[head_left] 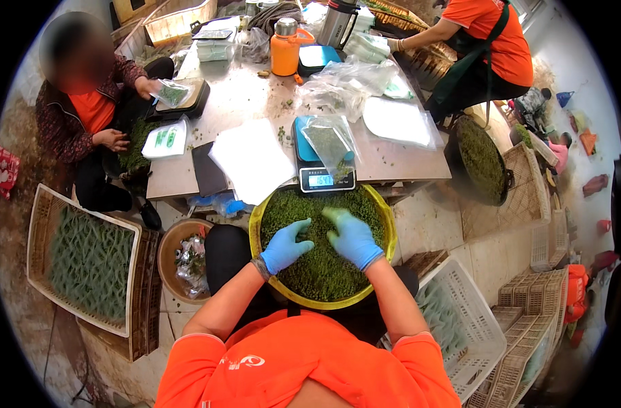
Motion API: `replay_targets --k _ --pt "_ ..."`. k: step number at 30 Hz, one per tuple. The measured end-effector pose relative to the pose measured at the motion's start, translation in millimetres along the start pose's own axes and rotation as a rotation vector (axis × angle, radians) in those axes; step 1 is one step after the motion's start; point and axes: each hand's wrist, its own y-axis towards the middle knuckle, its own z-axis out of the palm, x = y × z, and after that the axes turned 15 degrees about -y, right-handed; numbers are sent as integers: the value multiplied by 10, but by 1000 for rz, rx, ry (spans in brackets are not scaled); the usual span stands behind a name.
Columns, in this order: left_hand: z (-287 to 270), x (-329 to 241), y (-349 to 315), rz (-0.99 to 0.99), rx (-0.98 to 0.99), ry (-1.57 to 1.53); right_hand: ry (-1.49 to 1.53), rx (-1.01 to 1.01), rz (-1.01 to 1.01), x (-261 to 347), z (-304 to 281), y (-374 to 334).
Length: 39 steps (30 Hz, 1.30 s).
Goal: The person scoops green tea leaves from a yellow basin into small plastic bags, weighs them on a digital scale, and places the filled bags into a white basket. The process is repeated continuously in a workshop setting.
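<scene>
A yellow-rimmed basin (pixel 391 234) full of small green berries, which look like green peppercorns (pixel 317 275), rests between my knees. Both hands wear blue gloves and are over the berries. My left hand (pixel 285 247) is at the left of the heap, thumb and fingers apart. Facing it, my right hand (pixel 353 236) has its fingers stretched inward, the tips slightly blurred; nothing shows in either hand. Just beyond the basin, a digital scale (pixel 328 179) with a lit display bears a clear plastic bag (pixel 329 141) with some green berries in it.
White sheets (pixel 250 160), loose plastic bags (pixel 341 81) and an orange jug (pixel 284 51) are on the table (pixel 219 85). Crates of filled bags (pixel 89 262) (pixel 453 319) flank me. A bowl of scraps (pixel 169 262) is by my left knee. Two co-workers sit at the table.
</scene>
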Motion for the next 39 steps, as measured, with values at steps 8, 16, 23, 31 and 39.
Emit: replay_targets --k 8,16,23,31,39 --pt "178 -420 275 -82 121 -112 -274 -26 28 -471 19 897" --pt "-12 -460 665 -209 10 -549 57 -336 26 -326 21 540" --pt "255 -307 1310 -147 161 -1110 -321 -117 373 -245 107 1252" --pt "101 -363 777 -224 234 -670 226 -213 124 -76 56 166" --pt "256 -61 163 -308 297 -524 315 -162 158 52 170 -207"
